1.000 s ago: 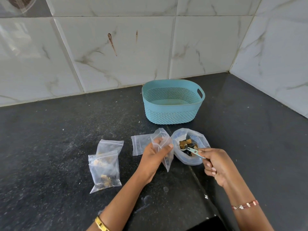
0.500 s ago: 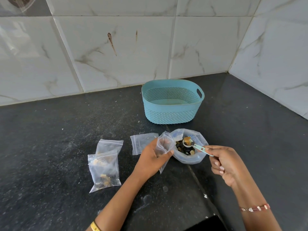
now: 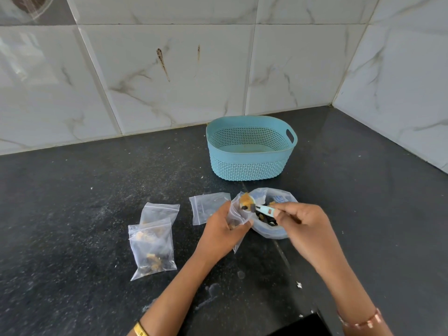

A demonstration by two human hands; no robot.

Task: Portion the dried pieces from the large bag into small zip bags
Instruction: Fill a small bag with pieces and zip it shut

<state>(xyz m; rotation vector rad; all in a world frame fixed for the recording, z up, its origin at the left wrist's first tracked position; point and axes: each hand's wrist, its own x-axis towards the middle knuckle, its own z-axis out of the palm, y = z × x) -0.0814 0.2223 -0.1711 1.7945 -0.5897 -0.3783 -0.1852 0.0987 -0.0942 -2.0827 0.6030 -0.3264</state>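
Note:
My left hand (image 3: 219,230) pinches a small clear zip bag (image 3: 236,214) and holds its mouth open beside the large bag (image 3: 274,229) of dried pieces on the black counter. My right hand (image 3: 301,224) grips a small pale-blue spoon (image 3: 259,208). The spoon's bowl carries orange and dark pieces right at the small bag's mouth. Two filled zip bags (image 3: 154,247) lie overlapping at the left. One empty zip bag (image 3: 207,207) lies flat behind my left hand.
A light-blue perforated basket (image 3: 251,166) stands behind the bags near the tiled wall. The wall corner closes off the back right. Crumbs and smears dot the black counter (image 3: 72,214). A dark object (image 3: 315,326) shows at the bottom edge.
My right hand has lifted the loaded spoon out of the large bag and moved it left to the small bag's mouth. My left hand has brought the small bag closer to the large bag.

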